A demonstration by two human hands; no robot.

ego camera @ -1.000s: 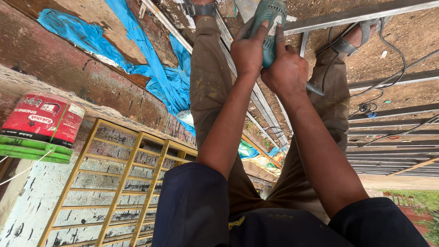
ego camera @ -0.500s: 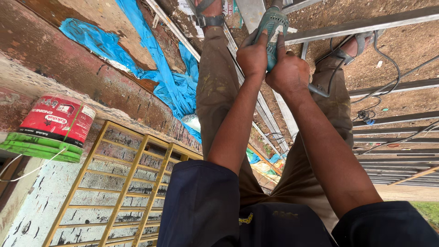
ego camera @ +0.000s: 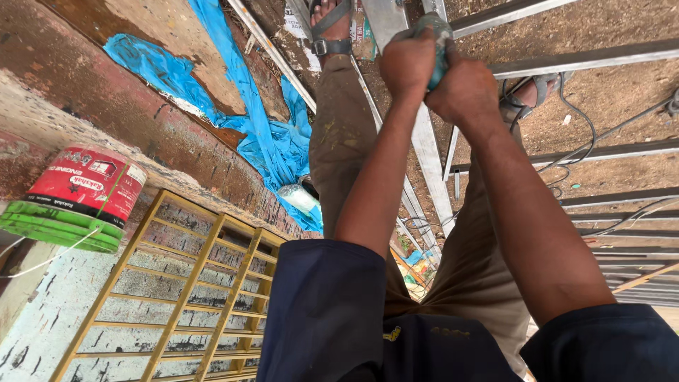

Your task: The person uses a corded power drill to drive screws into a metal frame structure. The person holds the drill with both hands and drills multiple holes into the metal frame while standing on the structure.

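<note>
My hands have pushed further out: left hand (ego camera: 408, 65) and right hand (ego camera: 463, 88) both clamped on the green power tool (ego camera: 437, 35), over the grey metal bar (ego camera: 424, 141) between my feet.

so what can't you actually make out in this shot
- Green power tool, head view: both hands wrap it; the left hand and right hand hide its body, and its working end cannot be seen.
- Right foot: mostly behind the right forearm.
- Grey metal bar: where the tool meets it is covered by the hands.
- Cable: runs off the right edge.
</note>
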